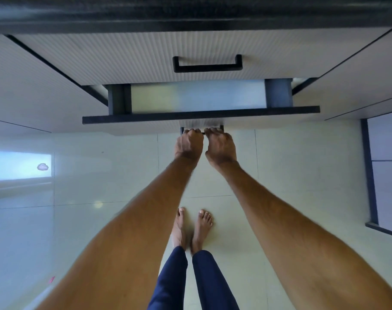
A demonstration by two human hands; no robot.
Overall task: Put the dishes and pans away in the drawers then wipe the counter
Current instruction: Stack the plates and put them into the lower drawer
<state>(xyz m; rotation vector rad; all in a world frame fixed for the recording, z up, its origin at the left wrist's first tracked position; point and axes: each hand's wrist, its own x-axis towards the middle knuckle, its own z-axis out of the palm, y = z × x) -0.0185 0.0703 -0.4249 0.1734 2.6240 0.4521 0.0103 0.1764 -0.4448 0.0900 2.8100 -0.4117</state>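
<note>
Step in hand: drawer access, the storage half of the task. Both hands are on the handle (204, 132) of the lower drawer (199, 114), side by side. Left hand (189, 143) and right hand (220, 146) each have fingers curled over the bar in a full grip, holding nothing else. The drawer stands part-way out beneath the closed upper drawer (145, 57). Its inside reads as a pale blurred panel, probably bare, can't confirm. No dishes or pans in view. The counter (190, 16) shows only as a dark edge at top, surface hidden. One frame doesn't say pull or push. Next, my read: if opening, pull straight and level to full extension, then free a hand for dishes.
</note>
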